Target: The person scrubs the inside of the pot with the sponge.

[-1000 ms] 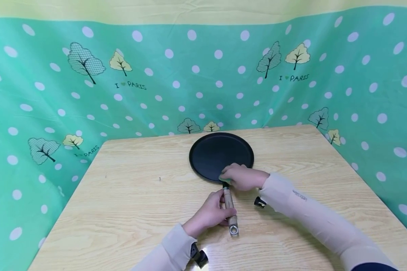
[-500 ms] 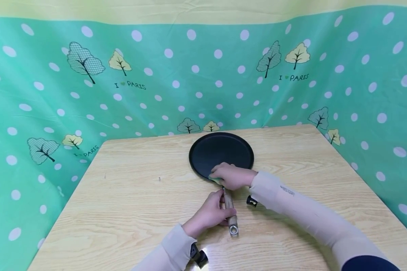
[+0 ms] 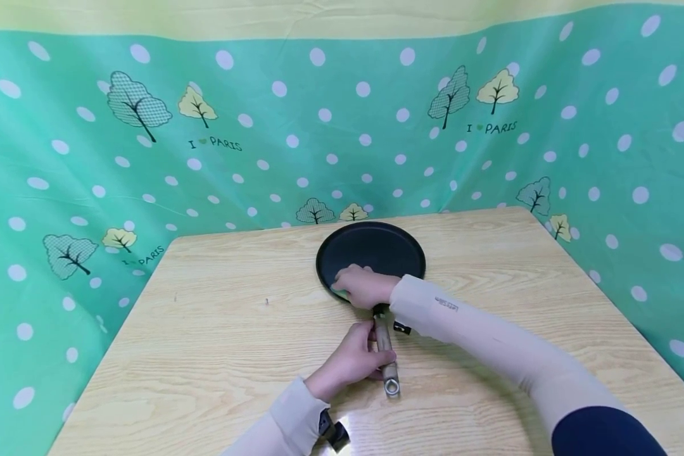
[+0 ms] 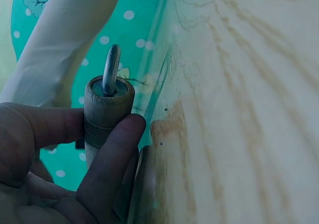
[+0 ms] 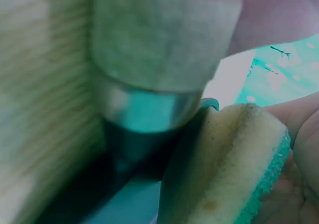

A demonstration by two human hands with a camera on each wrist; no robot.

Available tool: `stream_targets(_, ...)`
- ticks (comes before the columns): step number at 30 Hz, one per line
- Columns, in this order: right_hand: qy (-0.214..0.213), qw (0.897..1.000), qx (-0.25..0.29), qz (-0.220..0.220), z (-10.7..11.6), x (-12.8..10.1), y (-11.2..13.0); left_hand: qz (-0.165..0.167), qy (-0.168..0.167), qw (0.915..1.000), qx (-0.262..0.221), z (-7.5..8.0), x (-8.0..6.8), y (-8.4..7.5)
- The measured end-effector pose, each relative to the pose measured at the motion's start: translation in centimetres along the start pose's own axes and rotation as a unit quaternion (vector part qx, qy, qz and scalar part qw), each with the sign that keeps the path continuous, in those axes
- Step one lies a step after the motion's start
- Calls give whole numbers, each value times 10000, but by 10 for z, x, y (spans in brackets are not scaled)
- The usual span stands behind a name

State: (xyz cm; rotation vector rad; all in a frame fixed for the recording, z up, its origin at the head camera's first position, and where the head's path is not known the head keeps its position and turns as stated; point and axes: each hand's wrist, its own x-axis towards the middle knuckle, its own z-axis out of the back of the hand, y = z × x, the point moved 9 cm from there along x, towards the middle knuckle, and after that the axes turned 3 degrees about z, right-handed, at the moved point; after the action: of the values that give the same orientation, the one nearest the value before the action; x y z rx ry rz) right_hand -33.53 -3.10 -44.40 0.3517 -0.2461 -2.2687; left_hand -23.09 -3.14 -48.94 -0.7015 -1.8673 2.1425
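A round, flat black pan (image 3: 379,246) lies on the table with its wooden handle (image 3: 383,339) toward me. My left hand (image 3: 354,356) grips that handle; in the left wrist view the thumb and fingers are around its end, below a metal hanging loop (image 4: 111,69). At the pan's near left edge, my right hand (image 3: 365,286) holds a sponge (image 3: 339,292) against the black surface. Up close in the right wrist view, the sponge (image 5: 224,159) is pale yellow with a green scouring layer, the latter toward the palm. The hand hides much of the sponge in the head view.
The pan and hands are on a light wood-grain table (image 3: 234,342). A green dotted curtain (image 3: 262,126) with printed trees hangs along the table's back and sides. My right sleeve (image 3: 473,329) crosses over the table's right half.
My right hand has slid the sponge leftward along the pan's near edge, from beside the handle joint to the near left rim. The left hand and pan have stayed in place.
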Motion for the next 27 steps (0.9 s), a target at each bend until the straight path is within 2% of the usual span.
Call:
stream_targets(7, -44, 9999, -108, 35, 4, 19, -1, 17, 0, 10000, 3, 1, 1, 1)
stream_targets(21, -48, 9981, 546, -276, 16, 49, -11, 52, -17, 10000, -48, 1, 0, 0)
stream_targets(27, -71, 9964, 659, -524, 21, 64, -24, -5, -56, 10000, -34, 1, 0, 0)
